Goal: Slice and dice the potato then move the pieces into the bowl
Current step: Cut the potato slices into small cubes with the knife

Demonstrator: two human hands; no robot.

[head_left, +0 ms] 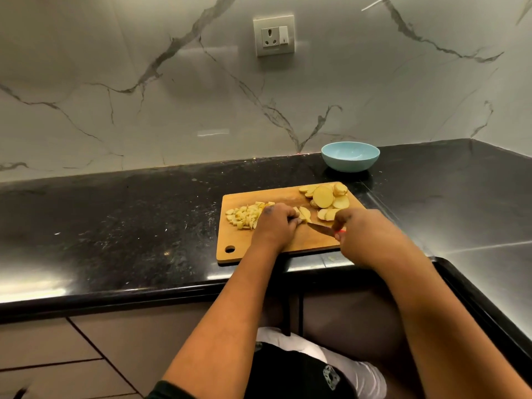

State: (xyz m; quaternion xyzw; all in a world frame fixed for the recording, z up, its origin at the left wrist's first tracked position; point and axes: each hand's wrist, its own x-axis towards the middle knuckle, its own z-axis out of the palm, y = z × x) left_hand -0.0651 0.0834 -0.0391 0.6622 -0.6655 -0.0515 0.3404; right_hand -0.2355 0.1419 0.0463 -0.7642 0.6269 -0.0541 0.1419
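The task looks roughly half done. On the board, a pile of dice lies at the left, so part of the potato is already slice and cube. At the far right corner a heap of slices waits uncut, some round faces up, some overlapping. Between the two lots, the left hand curls its fingers down on a few strips and pins them to the wood. The right hand grips the knife by a red handle, mostly hidden inside the fist; the dark blade points left toward the strips, its tip just beside the left fingertips. So the step in hand seems to be cross-cutting those strips into cubes. Left to do, as far as I can judge: finish these strips, work through the heap of slices, then carry everything to the bowl. The bowl is pale blue, sits on the black counter behind the board's far right corner, and appears to hold nothing yet. The path from board to bowl is short, though the slices lie between the dice and the bowl, so scooped handfuls must pass over them. A socket sits on the marble wall above, well apart from the work. The closeness of blade and fingers is the main risk.
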